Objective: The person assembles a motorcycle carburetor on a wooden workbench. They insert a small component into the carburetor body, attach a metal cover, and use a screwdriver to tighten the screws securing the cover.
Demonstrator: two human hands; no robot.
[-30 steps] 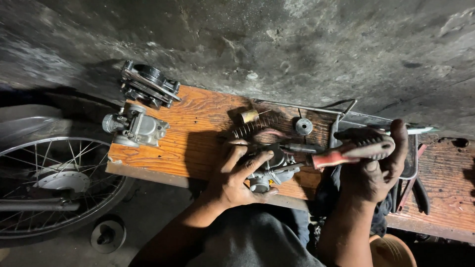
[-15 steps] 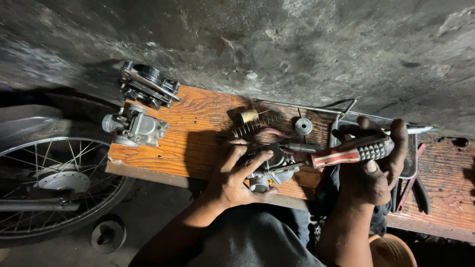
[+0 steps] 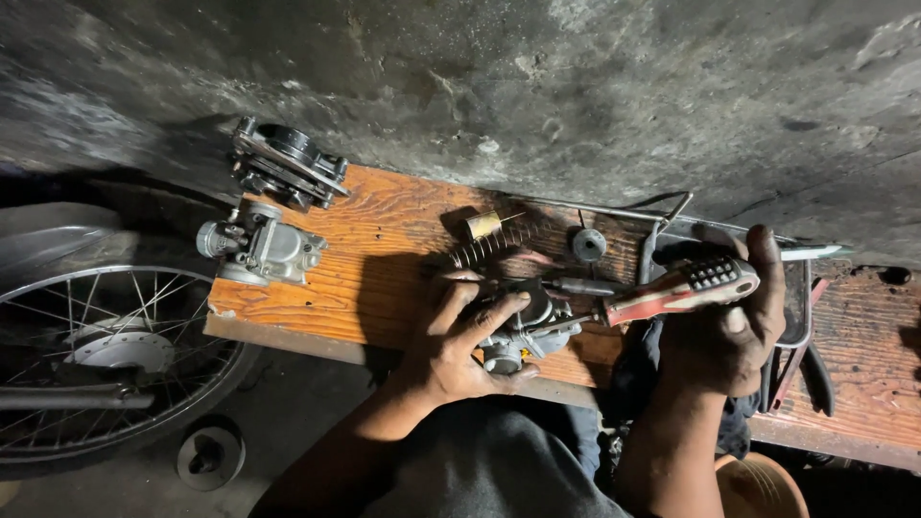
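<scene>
left hand [image 3: 460,336]: clamped over a small metal carburetor [image 3: 526,338] on the wooden board [image 3: 374,259]; fingers curled round the body, thumb along its side, pinning it down
right hand [image 3: 724,326]: fist wrapped tight on the red-and-black handle of a screwdriver [image 3: 672,293]; fingers pressed together round the grip
screwdriver: lies nearly level, shaft pointing left, tip at the carburetor just under the left fingers; exact contact point hidden
carburetor location: near front edge of board, middle, between the two hands
step in hand (judgement): driving or loosening a screw on the carburetor body, tool looks seated or about to seat
next move calls for (judgement): keep left grip firm so the body doesn't spin, keep the tip square in the slot, turn from the wrist; slip risk toward the left fingers
nearby on board: coil spring [image 3: 489,247], small brass piece [image 3: 484,224], round dark disc part [image 3: 588,244], second carburetor [image 3: 257,246] at left end, black round housing [image 3: 288,163] behind it
off board: spoked wheel [image 3: 91,355] at left, pliers [image 3: 815,374] at right
lighting: dim, small parts hard to read
</scene>
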